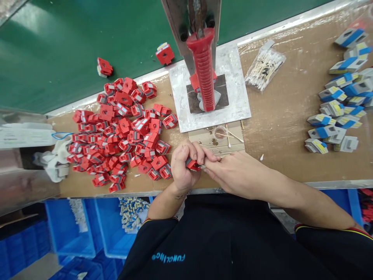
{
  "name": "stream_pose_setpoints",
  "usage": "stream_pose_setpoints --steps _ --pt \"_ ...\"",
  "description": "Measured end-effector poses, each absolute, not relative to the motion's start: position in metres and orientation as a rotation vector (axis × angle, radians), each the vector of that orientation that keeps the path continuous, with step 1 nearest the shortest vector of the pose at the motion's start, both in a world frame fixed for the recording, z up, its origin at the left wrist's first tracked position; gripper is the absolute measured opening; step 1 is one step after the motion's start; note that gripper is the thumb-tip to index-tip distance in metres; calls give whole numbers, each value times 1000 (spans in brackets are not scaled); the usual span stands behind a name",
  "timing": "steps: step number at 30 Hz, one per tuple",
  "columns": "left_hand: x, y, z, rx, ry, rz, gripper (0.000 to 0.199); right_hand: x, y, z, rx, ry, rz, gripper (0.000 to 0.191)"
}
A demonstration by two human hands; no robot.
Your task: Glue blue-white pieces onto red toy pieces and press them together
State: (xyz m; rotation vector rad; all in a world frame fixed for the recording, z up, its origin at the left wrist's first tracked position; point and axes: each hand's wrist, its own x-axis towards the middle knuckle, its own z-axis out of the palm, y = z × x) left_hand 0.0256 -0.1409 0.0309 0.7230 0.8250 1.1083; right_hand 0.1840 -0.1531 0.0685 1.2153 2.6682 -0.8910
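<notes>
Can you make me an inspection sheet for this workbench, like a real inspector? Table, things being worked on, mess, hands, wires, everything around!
Surface: brown tabletop, shiny marks; cardboard has dark spots.
Work things: red piece in hand; red pile on the left; grey-and-blue pieces on the right.
Clutter: loose swabs by a small round dish; bag of swabs.
Hands: left hand grips the red piece; right hand meets it, grip hidden.
Cables: nothing seen for certain; one thin blue loop at left.
Surroundings: red-handled press, green surface, blue bins.
</notes>
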Motion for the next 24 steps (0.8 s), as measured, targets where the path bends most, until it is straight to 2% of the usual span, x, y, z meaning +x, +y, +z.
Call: stream_pose_setpoints --steps 9,17,19,22,24 --pt "22 -139 31 670 838 1061 58 190 -152 66 1231 2732 -1078 31" --pt "17 -129 35 503 904 1088 60 230 -152 77 1003 2881 -1398 48" --pt "13 -124 34 470 871 1146 60 250 -155 78 1328 2869 -1247 50" --pt "7 -117 32 420 849 1212 55 274 -156 72 2090 2565 -615 45" --pt "3 -114 30 384 835 1233 50 283 -152 61 2297 2250 -226 45"
